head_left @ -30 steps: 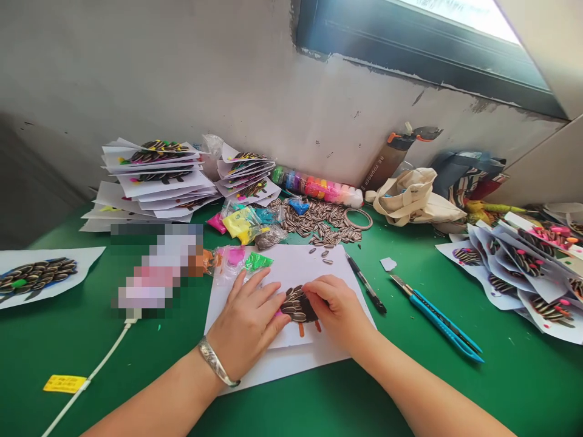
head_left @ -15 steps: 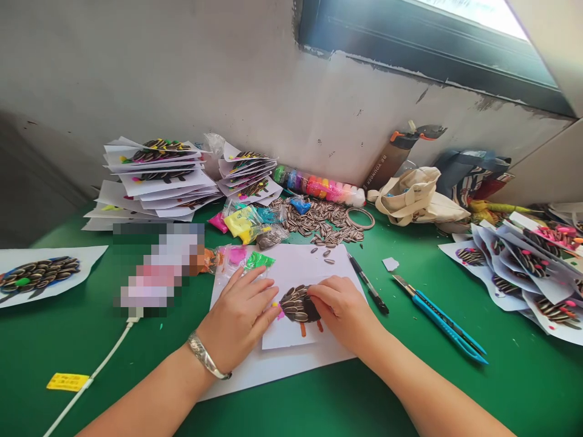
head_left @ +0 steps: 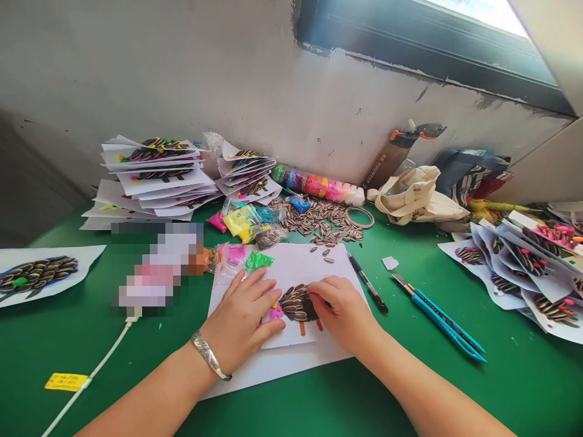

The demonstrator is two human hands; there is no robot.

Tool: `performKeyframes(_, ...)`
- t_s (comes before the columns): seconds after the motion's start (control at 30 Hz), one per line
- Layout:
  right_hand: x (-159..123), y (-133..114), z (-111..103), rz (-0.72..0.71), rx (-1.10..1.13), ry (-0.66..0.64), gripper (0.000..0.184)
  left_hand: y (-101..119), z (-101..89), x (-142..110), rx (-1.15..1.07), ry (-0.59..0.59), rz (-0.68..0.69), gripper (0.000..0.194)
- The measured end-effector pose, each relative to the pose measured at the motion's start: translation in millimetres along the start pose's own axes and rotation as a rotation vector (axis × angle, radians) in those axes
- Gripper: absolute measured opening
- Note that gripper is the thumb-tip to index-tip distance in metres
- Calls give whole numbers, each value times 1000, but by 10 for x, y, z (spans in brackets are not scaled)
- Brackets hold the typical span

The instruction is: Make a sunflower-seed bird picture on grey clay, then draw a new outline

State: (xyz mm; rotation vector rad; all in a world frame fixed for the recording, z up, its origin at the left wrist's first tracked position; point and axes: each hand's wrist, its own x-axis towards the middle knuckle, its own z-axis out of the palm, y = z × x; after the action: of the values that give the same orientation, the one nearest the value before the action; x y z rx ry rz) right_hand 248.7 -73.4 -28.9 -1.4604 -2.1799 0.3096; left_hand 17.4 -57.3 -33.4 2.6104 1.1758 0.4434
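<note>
- Sunflower-seed collage (head_left: 296, 302) of a small animal lies on a small white sheet (head_left: 291, 340) atop a larger sheet (head_left: 246, 382), well our side of the far edge of the desk (head_left: 291, 419).
- Our left hand (head_left: 243, 312) is palm down with its fingers loosely spread, resting at the small sheet's left edge; we see nothing in its grasp.
- Our right hand (head_left: 344, 309) has thumb and forefinger pinched together over the collage's right part; we cannot tell whether a seed is between them.
- To place seeds well, we should keep the small sheet steady, set each seed flat, overlap it slightly with its neighbours and press gently into the dark base (head_left: 311, 311) without nudging those already laid.
- We judge that the pink head (head_left: 276, 312) points toward the desk's left edge; the long axis runs left to right, roughly along the far edge, and 2 orange legs (head_left: 302, 328) point toward us.
- Near the larger sheet's far edge we have 3 loose seeds (head_left: 328, 261).
</note>
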Motion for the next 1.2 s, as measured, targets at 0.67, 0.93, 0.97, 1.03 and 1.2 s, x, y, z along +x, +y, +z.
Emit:
performKeyframes(0.67, 0, -50, 49, -77, -42, -9, 22, 23, 13, 17, 21, -12, 7, 40)
performKeyframes(0.93, -8, -8, -94, 1, -105, -36, 20, 16, 17, 7, 20, -11, 3, 40)
performKeyframes(0.97, -10, -12, -86, 0, -114, -46, 20, 15, 17, 6, 18, -11, 3, 40)
performKeyframes(1.03, -15, -19, -55, -2, -132, -48, 18, 15, 17, 7, 14, -9, 3, 40)
performKeyframes(1.2, -11, -26, 19, -16, -166, -51, 23, 18, 24, 17, 0, 3, 0, 40)
